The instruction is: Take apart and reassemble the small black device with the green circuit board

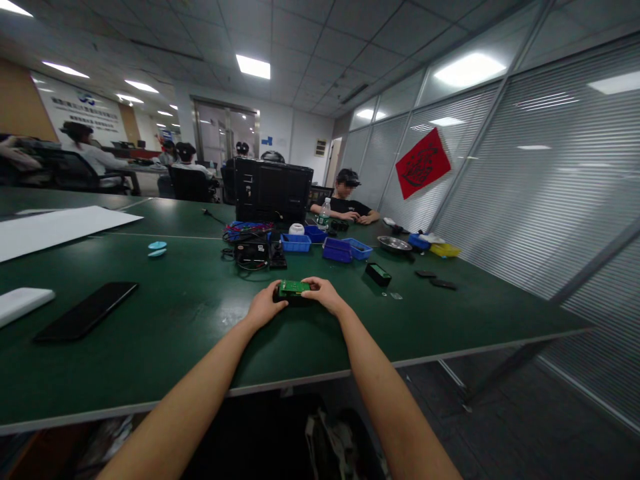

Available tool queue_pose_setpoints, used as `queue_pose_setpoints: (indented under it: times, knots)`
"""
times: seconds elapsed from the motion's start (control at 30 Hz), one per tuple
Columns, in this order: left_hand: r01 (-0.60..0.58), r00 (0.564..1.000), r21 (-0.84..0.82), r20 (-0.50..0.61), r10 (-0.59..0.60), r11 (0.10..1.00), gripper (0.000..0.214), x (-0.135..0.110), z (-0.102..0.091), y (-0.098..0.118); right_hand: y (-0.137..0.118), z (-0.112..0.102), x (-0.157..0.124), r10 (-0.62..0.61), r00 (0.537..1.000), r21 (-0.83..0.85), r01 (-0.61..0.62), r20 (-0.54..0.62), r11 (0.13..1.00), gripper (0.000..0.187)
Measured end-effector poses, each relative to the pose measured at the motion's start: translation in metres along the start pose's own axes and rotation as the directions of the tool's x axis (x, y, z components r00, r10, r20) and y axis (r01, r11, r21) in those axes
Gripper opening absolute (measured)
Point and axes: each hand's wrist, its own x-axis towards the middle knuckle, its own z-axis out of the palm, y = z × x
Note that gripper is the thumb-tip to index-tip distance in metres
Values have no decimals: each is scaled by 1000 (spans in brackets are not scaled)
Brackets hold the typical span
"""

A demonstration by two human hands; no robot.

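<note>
My left hand (pixel 264 307) is closed around the left side of a small black case (pixel 299 301) on the green table. A green circuit board (pixel 293 287) sits at the top of this case, slightly tilted. From the right, the fingers of my right hand (pixel 325 295) grip the board's right end and the case's edge; exactly how they divide between the two I cannot tell. Farther right stands a similar black case (pixel 379 274) with a green board in its top. A tiny ring and a clear scrap (pixel 396 296) lie just in front of it.
Blue bins (pixel 296 243), a black soldering station (pixel 251 253) and a monitor (pixel 273 190) stand beyond my hands. A metal dish (pixel 395 245) is at the back right. A dark phone-like slab (pixel 87 311) lies left. Across the table sits a person (pixel 347 205).
</note>
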Motion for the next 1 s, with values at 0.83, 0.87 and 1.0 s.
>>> queue_pose_setpoints:
  times: [0.83,0.87,1.0]
  knots:
    - [-51,999,-11,-4,51,999,62,0,1,-3,6,-1,2,-54,993,-106,65,108,992,37]
    - [-54,999,-11,-5,54,999,62,0,1,-2,5,-1,1,-48,993,-106,60,109,993,36]
    - [-61,998,-6,-7,61,998,60,-1,-1,0,4,5,0,29,999,-26,-28,33,999,42]
